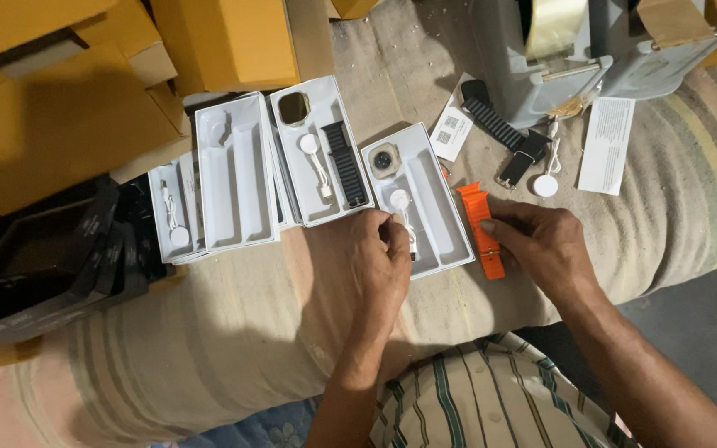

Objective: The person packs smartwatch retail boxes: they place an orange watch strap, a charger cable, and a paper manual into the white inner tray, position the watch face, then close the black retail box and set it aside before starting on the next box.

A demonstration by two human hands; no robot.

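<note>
Left hand point(382, 253) pinches the white charging cable point(406, 217) in the white moulded plastic tray point(446, 220), fingers closed; right hand point(541, 241) presses the orange ribbed watch strap point(481, 228) just beside it, fingers curled over. Packing the tray, seemingly; strap needs seating beside the cable.

Left edge tray point(173, 214): white, holds a coiled charger cable.
Empty tray point(235, 172): white, just right of it.
Filled tray point(319, 149): gold watch case, white charger puck and dark strap point(345, 163) inside.
Cardboard boxes point(60, 99): yellow-brown, stacked top left.
Black boxes point(51, 265): piled at left.
Loose black strap point(504, 137): beside paper leaflet point(607, 145).
Grey tape dispensers point(541, 58): top right.
Striped cloth point(209, 332): underneath everything.
</note>
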